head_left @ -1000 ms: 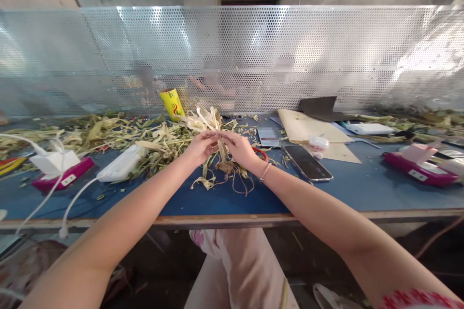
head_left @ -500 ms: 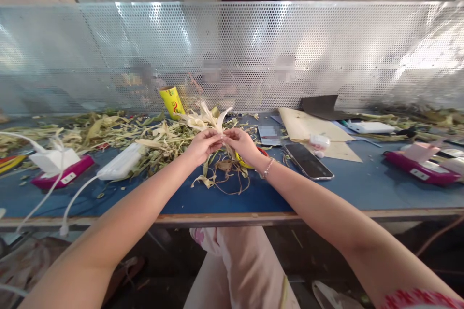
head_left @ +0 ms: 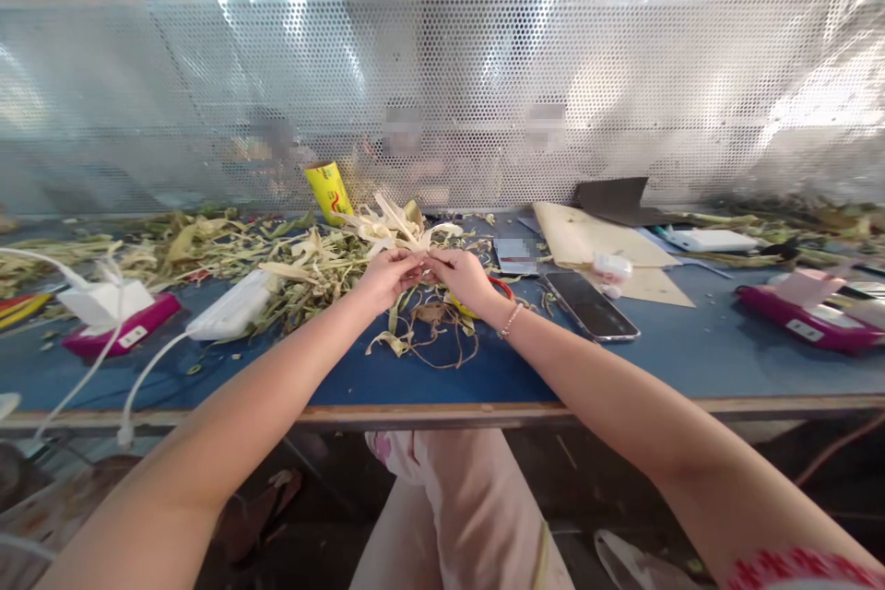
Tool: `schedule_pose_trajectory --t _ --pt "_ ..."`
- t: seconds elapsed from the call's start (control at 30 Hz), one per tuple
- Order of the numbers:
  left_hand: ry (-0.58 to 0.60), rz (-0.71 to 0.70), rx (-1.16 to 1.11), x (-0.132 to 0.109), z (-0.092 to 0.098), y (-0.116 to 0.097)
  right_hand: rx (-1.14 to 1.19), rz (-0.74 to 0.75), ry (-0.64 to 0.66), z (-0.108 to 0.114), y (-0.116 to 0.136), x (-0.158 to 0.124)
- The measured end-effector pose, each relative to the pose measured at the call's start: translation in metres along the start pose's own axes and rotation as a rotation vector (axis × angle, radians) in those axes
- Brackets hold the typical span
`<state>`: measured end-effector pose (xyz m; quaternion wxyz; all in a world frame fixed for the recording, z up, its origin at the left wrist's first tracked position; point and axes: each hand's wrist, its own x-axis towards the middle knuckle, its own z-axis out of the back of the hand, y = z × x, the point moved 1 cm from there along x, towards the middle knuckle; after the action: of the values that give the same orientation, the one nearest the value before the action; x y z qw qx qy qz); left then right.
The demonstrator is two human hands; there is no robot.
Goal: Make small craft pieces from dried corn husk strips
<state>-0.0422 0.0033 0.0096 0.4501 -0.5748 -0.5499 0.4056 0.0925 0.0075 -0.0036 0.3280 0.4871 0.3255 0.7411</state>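
Note:
Over the middle of the table, my left hand and my right hand meet, fingertips pinched together. Pale dried corn husks fan out just beyond the fingers, and both hands seem closed on their gathered base, which the fingers hide. Below my hands lies a brown tangle of thin string with husk scraps. Partly behind my right hand is a tool with red and yellow handles. To the left of my left hand spreads a heap of greenish dried husks.
A yellow tube stands tilted before the perforated metal screen. On the right lie a phone, a small white case and brown paper. Corded white power bank and magenta power strips flank my arms.
My right-hand fingers have shifted slightly against the left ones, and the husk petals sit a little lower and spread more to the right. The view has tipped slightly downward.

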Motion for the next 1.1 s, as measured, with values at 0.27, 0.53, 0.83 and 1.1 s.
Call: schedule_pose_trajectory --t 0.27,0.53,0.83,1.1 --pt "0.047 -0.163 0.063 -0.002 -0.004 0.002 -0.241 0.2 -0.04 -0.001 0.008 -0.003" --pt "0.115 -0.091 -0.055 -0.004 -0.008 0.0 0.041 0.102 -0.047 -0.01 0.001 0.0" --pt "-0.059 -0.171 -0.024 0.004 0.001 -0.009 -0.387 0.286 -0.123 0.005 -0.004 0.006" --pt "-0.134 -0.189 -0.12 0.013 0.014 -0.016 -0.736 0.15 0.256 0.021 -0.023 0.007"
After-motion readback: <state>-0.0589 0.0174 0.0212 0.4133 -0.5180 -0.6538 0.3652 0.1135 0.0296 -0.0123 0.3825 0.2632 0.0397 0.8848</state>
